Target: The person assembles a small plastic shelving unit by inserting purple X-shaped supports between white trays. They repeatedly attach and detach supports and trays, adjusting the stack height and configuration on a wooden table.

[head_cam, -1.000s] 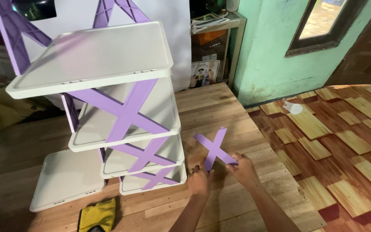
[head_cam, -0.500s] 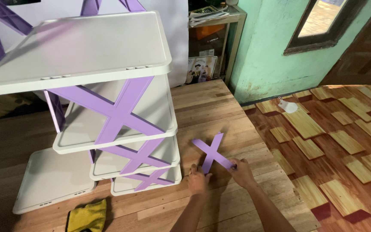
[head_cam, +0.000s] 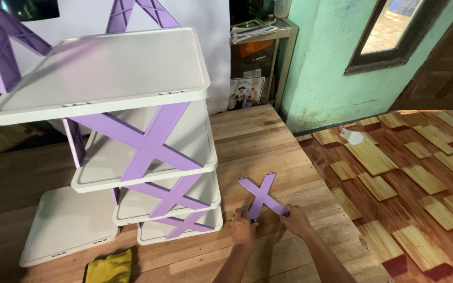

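From the head camera, a purple cross brace [head_cam: 262,196] lay flat on the wooden bench [head_cam: 268,136]. The left hand [head_cam: 244,229] pinched its 7 o'clock tip, the right hand [head_cam: 295,218] its 5 o'clock tip (fingers curled). A tiered white shelf [head_cam: 132,131] stood at its 9 o'clock.

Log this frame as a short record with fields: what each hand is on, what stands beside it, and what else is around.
left hand: fingertips on the lower left leg of the purple cross brace
right hand: grip on the brace's lower right leg
brace: lies flat on the wooden platform
shelf rack: white trays joined by purple cross braces, left of the hands
loose tray: flat beside the rack
yellow cloth: at near edge
white mask: on the patterned floor
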